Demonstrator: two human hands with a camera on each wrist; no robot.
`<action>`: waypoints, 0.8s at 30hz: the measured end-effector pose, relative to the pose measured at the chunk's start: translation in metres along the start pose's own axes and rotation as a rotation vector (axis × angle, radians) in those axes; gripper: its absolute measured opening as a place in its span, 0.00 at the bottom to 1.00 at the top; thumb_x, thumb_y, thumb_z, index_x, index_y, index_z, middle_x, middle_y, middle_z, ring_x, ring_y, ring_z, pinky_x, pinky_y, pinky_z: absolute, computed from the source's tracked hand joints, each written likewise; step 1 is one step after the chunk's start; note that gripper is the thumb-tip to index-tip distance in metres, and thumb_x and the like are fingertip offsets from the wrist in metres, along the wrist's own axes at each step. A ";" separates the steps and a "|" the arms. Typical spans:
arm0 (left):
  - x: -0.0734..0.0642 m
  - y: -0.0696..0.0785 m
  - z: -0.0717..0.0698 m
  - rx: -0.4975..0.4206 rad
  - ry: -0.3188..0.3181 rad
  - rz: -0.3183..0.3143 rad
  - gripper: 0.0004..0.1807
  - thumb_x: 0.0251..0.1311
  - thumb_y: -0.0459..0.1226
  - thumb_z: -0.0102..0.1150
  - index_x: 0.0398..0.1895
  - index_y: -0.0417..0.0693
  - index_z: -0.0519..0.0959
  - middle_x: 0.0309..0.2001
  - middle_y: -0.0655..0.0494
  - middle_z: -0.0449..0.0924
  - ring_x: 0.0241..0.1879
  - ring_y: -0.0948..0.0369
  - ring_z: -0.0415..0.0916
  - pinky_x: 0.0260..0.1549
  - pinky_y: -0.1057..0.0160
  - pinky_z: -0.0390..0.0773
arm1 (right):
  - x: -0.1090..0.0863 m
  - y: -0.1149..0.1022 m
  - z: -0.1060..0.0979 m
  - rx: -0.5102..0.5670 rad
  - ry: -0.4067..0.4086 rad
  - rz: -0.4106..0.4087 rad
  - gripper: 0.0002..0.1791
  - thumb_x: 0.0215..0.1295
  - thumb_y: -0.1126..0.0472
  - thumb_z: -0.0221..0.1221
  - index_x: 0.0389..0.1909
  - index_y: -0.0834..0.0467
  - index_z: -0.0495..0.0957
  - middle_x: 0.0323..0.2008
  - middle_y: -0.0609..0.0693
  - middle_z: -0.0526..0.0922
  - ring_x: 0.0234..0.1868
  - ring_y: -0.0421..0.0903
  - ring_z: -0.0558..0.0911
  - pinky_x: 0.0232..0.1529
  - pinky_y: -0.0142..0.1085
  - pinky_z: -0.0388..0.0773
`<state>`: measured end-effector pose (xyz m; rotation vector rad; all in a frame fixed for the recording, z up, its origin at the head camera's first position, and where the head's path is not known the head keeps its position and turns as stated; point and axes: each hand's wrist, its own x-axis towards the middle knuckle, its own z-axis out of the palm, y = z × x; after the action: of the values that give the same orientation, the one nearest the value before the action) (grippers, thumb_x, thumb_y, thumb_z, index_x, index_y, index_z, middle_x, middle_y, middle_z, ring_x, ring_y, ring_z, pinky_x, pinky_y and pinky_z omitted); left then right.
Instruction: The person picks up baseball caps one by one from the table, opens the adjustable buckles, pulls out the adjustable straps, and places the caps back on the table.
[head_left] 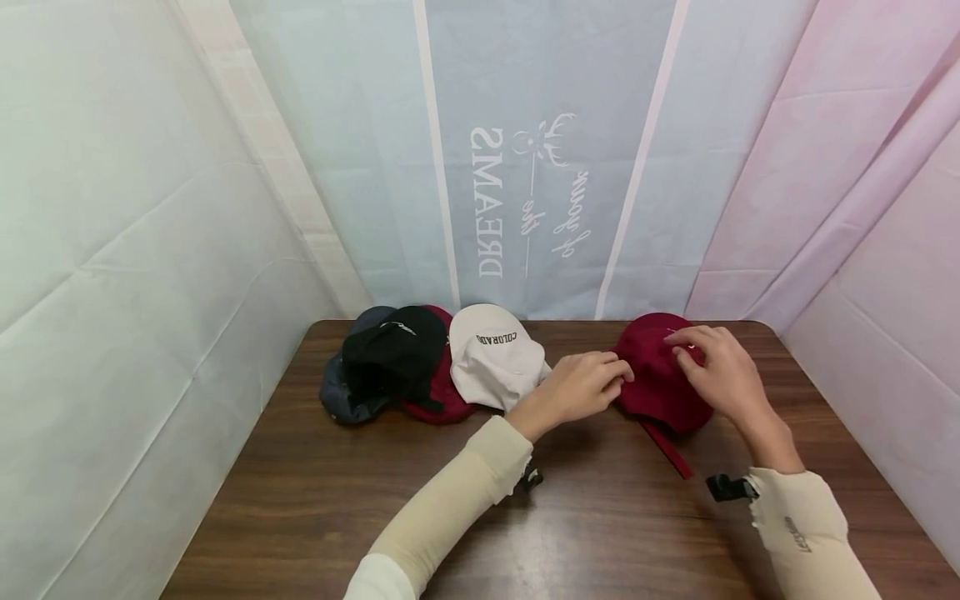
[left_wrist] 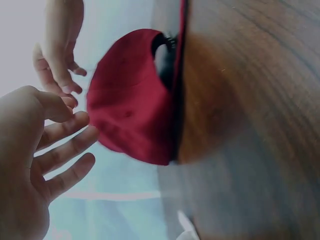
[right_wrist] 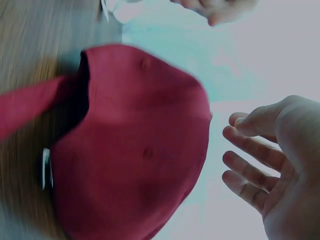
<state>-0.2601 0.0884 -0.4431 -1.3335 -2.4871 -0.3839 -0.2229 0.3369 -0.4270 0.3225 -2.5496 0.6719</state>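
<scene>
1. The red cap [head_left: 655, 387] lies on the surface [head_left: 600, 525], right of centre in the head view.
2. The left hand [head_left: 583, 386], fingers spread, is at the cap's left edge; contact is unclear.
3. The right hand [head_left: 722, 372], fingers loosely bent and apart, hovers by the cap's right side.
4. A white cap [head_left: 491, 358] lies near the frame's centre.

Brown wood-grain surface [head_left: 615, 542]; creased whitish sheet [head_left: 150, 250] left, pinkish sheet [head_left: 896, 250] right; grey-blue backdrop [head_left: 615, 75] behind, white lettering [head_left: 489, 204] reversed.
</scene>
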 end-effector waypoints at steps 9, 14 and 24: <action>-0.016 -0.006 -0.028 0.020 0.090 0.024 0.11 0.74 0.38 0.57 0.51 0.59 0.88 0.44 0.67 0.86 0.40 0.71 0.82 0.41 0.73 0.80 | 0.003 -0.034 0.014 0.030 0.045 -0.144 0.12 0.64 0.74 0.67 0.45 0.58 0.88 0.49 0.57 0.89 0.52 0.53 0.78 0.49 0.46 0.73; -0.028 -0.009 -0.039 0.013 0.150 0.034 0.10 0.73 0.36 0.59 0.49 0.58 0.88 0.44 0.66 0.87 0.40 0.70 0.82 0.41 0.72 0.80 | 0.005 -0.049 0.029 0.071 0.059 -0.227 0.13 0.61 0.76 0.69 0.44 0.58 0.89 0.47 0.55 0.90 0.52 0.54 0.80 0.51 0.44 0.72; -0.050 -0.019 -0.052 -0.006 0.204 -0.001 0.10 0.70 0.35 0.61 0.47 0.58 0.88 0.42 0.66 0.86 0.40 0.68 0.82 0.40 0.70 0.81 | 0.006 -0.069 0.054 0.104 0.048 -0.256 0.12 0.60 0.74 0.71 0.43 0.57 0.89 0.46 0.53 0.90 0.51 0.51 0.80 0.51 0.40 0.75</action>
<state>-0.2430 0.0209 -0.4157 -1.2289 -2.3209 -0.5011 -0.2261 0.2497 -0.4376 0.6479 -2.3775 0.7045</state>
